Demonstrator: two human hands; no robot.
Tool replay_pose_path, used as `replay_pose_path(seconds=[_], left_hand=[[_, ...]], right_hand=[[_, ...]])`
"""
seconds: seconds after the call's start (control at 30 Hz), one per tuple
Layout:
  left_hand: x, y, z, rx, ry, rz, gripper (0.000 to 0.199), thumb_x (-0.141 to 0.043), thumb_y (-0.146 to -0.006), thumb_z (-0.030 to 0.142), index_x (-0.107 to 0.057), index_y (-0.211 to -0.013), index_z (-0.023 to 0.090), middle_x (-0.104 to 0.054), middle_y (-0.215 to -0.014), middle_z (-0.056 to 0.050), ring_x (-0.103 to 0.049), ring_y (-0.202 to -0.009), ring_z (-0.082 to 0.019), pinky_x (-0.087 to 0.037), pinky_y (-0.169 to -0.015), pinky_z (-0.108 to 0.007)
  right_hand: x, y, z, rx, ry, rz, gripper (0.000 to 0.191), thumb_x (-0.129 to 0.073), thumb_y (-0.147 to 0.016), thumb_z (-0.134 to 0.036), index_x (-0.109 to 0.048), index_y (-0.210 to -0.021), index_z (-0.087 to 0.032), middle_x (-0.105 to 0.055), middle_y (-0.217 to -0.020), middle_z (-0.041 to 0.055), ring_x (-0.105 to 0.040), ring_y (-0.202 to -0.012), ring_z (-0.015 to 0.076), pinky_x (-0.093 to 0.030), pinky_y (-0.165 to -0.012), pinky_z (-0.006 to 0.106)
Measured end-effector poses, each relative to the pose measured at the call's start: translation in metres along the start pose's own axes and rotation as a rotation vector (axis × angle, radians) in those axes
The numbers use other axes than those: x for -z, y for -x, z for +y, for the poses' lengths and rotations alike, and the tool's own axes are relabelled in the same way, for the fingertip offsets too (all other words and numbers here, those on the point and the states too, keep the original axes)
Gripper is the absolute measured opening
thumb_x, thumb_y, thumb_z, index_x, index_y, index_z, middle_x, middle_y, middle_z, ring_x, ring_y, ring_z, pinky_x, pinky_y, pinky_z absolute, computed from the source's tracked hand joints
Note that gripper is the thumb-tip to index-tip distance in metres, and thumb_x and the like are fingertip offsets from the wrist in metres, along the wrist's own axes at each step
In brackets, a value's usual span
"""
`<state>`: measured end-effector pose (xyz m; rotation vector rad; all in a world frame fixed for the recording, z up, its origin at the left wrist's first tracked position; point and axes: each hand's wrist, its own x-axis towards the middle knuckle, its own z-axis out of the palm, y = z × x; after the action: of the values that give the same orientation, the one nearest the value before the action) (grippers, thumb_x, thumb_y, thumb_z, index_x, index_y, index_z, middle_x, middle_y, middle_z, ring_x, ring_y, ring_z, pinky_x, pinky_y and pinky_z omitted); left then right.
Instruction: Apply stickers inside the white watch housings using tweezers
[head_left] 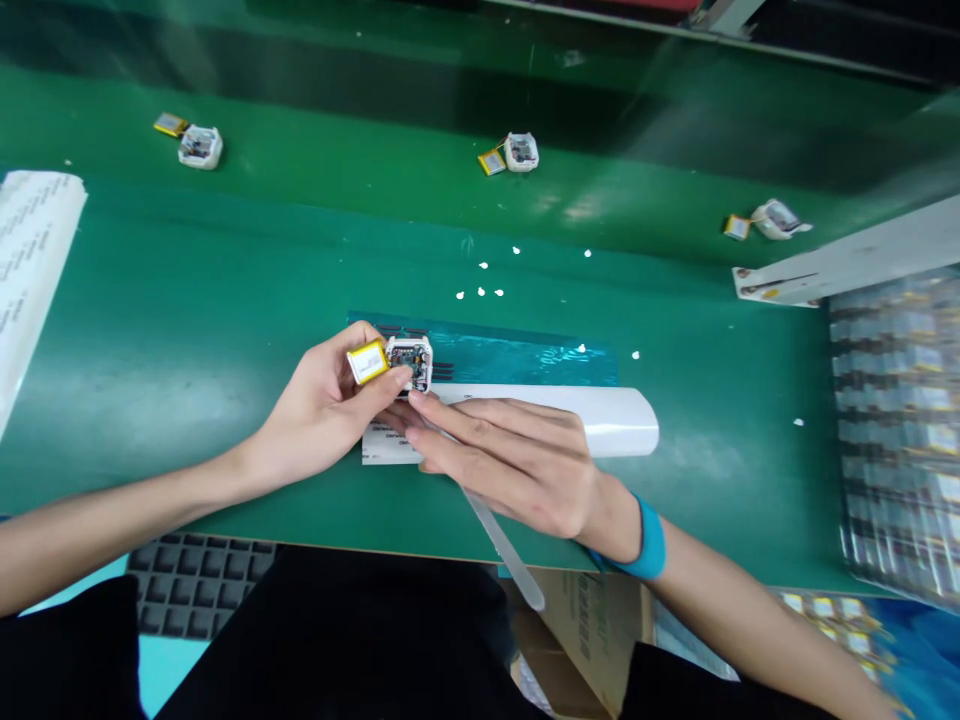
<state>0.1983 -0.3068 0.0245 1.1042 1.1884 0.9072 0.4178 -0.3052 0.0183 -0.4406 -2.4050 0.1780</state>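
Observation:
Pinched in my left hand (330,400) is a small white device (422,352) with its circuit board facing up. A yellow-edged battery (367,362) joined to it lies against my left fingers. The fingertips of my right hand (517,455) meet the device's lower edge. Held in my right hand is a translucent flat stick (506,550), its rounded end sticking out toward the table's front edge; its other end is hidden by the fingers. Beneath both hands lie a curled white sheet (622,422) and a blue film strip (540,358).
Three similar devices (200,147) (521,152) (780,220) with batteries lie along the back. Several small white bits (500,293) dot the green table (187,300). White sheets (34,250) are at left; stacked clear trays (900,430) stand at right. A black tray (199,590) and cardboard box (592,630) sit below.

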Motion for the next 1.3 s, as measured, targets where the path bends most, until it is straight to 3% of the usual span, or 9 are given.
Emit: replay_pose_path(seconds=[0.23,0.6,0.67,0.77,0.83,0.93,1.07,1.13,1.3], left_hand=[[-0.003,0.001,-0.001,-0.144,-0.011,0.081,0.02,-0.07,-0.088,0.016,-0.063,-0.107,0.016,-0.069,-0.081,0.001,-0.07,-0.059,-0.01,-0.062,-0.053,-0.018],[0.005,-0.009,-0.012,-0.161,0.006,0.025,0.031,-0.072,-0.087,0.024,-0.054,-0.111,0.019,-0.074,-0.08,0.001,-0.074,-0.06,-0.015,-0.063,-0.057,-0.024],[0.022,-0.031,-0.017,-0.226,-0.103,0.147,0.032,-0.07,-0.087,0.031,-0.049,-0.109,0.021,-0.071,-0.073,0.003,-0.069,-0.054,-0.015,-0.057,-0.052,-0.026],[0.068,-0.08,-0.012,-0.35,-0.577,0.53,0.021,-0.066,-0.091,0.036,-0.053,-0.098,0.02,-0.065,-0.071,0.001,-0.06,-0.06,-0.015,-0.048,-0.06,-0.028],[0.102,-0.113,-0.002,-0.23,-0.933,0.689,0.019,-0.063,-0.094,0.037,-0.057,-0.094,0.019,-0.066,-0.076,-0.003,-0.062,-0.075,-0.02,-0.047,-0.075,-0.033],[0.141,-0.143,0.014,-0.153,-1.034,0.766,0.025,-0.07,-0.09,0.04,-0.062,-0.091,0.017,-0.068,-0.086,-0.011,-0.062,-0.096,-0.031,-0.044,-0.088,-0.04],[0.171,-0.146,0.02,-0.177,-1.106,0.87,0.032,-0.062,-0.096,0.042,-0.062,-0.114,0.015,-0.063,-0.126,-0.02,-0.045,-0.135,-0.04,-0.032,-0.112,-0.05],[0.184,-0.142,0.018,-0.121,-1.113,0.934,0.033,-0.065,-0.094,0.042,-0.063,-0.112,0.014,-0.056,-0.138,-0.024,-0.036,-0.143,-0.043,-0.026,-0.117,-0.055],[0.207,-0.138,0.015,-0.039,-0.969,0.987,0.028,-0.075,-0.084,0.033,-0.064,-0.098,0.012,-0.063,-0.127,-0.025,-0.049,-0.132,-0.045,-0.033,-0.113,-0.055]], right_hand=[[0.006,0.001,-0.002,-0.157,-0.162,0.004,0.026,-0.067,-0.098,-0.003,-0.069,-0.124,-0.002,-0.075,-0.127,0.0208,-0.073,-0.124,0.0208,-0.064,-0.107,0.035],[0.004,0.004,0.002,-0.126,-0.066,0.035,0.026,-0.066,-0.099,-0.005,-0.069,-0.124,-0.005,-0.078,-0.123,0.0181,-0.076,-0.118,0.0194,-0.066,-0.101,0.031],[0.008,0.004,0.002,-0.107,-0.014,0.039,0.025,-0.067,-0.098,-0.005,-0.07,-0.122,-0.005,-0.079,-0.121,0.0179,-0.078,-0.113,0.0191,-0.067,-0.099,0.03],[0.011,0.005,0.001,-0.035,0.041,0.075,0.026,-0.069,-0.096,-0.004,-0.071,-0.122,-0.006,-0.08,-0.119,0.0163,-0.08,-0.105,0.0208,-0.069,-0.094,0.032],[0.011,0.007,0.001,-0.002,0.067,0.099,0.029,-0.069,-0.095,-0.003,-0.072,-0.124,-0.007,-0.08,-0.12,0.0145,-0.081,-0.103,0.0219,-0.07,-0.092,0.034],[0.01,0.008,-0.001,0.024,0.103,0.121,0.029,-0.068,-0.096,-0.004,-0.072,-0.124,-0.008,-0.08,-0.12,0.0125,-0.081,-0.101,0.0224,-0.071,-0.09,0.035],[0.012,0.007,-0.001,0.056,0.146,0.137,0.021,-0.065,-0.099,-0.006,-0.073,-0.119,-0.008,-0.08,-0.119,0.0118,-0.081,-0.1,0.0214,-0.072,-0.087,0.036],[0.013,0.006,-0.002,0.071,0.165,0.138,0.019,-0.065,-0.1,-0.007,-0.074,-0.117,-0.007,-0.08,-0.119,0.0126,-0.081,-0.098,0.0215,-0.072,-0.086,0.036],[0.016,0.007,-0.003,0.088,0.184,0.16,0.016,-0.065,-0.101,-0.01,-0.076,-0.112,-0.006,-0.081,-0.116,0.0131,-0.081,-0.094,0.0213,-0.071,-0.084,0.035]])
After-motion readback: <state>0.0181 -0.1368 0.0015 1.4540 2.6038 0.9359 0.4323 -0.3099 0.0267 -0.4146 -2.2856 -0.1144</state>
